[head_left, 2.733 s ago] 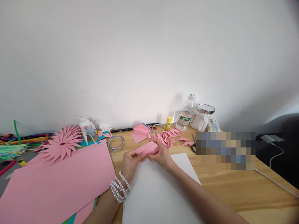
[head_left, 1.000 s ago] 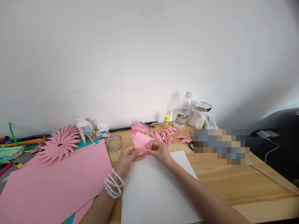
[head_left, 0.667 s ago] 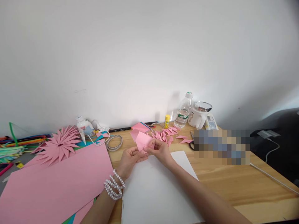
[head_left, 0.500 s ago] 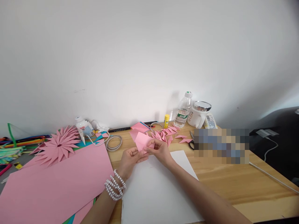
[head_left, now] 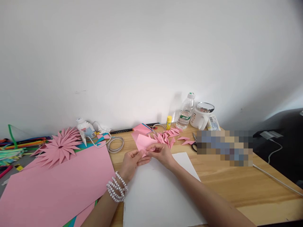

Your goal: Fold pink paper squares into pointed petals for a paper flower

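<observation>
Between my two hands is a small piece of pink paper (head_left: 144, 141), raised over the far end of a white board (head_left: 163, 192). My left hand (head_left: 132, 160), with a beaded bracelet at the wrist, pinches its lower left edge. My right hand (head_left: 161, 154) grips the lower right part between thumb and fingers. The fingers partly cover the paper's lower end, so its folds there are hard to make out. Just beyond my right hand lie several folded pink paper pieces (head_left: 163, 137).
A pink paper rosette (head_left: 60, 146) and large pink sheets (head_left: 61, 186) lie left. Along the wall stand a glue bottle (head_left: 86, 127), glue stick (head_left: 169, 123), water bottle (head_left: 186, 112) and mug (head_left: 202, 116). Scissors (head_left: 194, 145) lie right, beside a blurred patch. A coiled cable (head_left: 115, 145) is left of my hands.
The pink paper has tilted and shifted slightly to the left and down. My right fingers have moved a little left across it; both hands still hold it.
</observation>
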A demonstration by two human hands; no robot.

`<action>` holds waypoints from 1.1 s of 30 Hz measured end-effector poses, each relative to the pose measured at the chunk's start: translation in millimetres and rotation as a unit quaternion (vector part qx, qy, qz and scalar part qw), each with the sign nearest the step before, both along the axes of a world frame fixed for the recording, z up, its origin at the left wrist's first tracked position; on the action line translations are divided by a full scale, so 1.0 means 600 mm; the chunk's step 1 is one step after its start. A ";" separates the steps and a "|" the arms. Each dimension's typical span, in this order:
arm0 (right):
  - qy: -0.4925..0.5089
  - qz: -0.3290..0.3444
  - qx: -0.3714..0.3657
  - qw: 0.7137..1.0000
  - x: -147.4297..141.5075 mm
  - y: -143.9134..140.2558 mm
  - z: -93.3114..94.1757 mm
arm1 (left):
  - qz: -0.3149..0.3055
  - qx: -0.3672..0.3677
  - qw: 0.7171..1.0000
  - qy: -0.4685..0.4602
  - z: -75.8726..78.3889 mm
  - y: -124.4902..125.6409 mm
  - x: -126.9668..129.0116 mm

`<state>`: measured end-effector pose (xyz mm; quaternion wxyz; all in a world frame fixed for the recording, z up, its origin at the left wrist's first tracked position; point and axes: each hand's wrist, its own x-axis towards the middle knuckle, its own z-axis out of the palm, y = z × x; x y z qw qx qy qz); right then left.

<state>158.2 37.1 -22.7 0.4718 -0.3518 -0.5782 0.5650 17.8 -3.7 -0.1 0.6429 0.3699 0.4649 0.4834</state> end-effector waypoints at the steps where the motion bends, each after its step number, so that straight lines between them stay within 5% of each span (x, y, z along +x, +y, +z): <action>1: -0.001 0.000 -0.003 1.000 0.000 0.001 -0.002 | -0.001 -0.001 1.000 -0.002 -0.001 0.000 0.000; 20: -0.016 0.009 0.023 1.000 -0.002 0.002 -0.014 | 0.002 0.003 1.000 0.001 -0.006 -0.001 0.002; 33: -0.032 0.008 0.019 0.999 0.002 0.006 -0.019 | -0.101 -0.007 0.995 -0.004 0.004 0.004 -0.024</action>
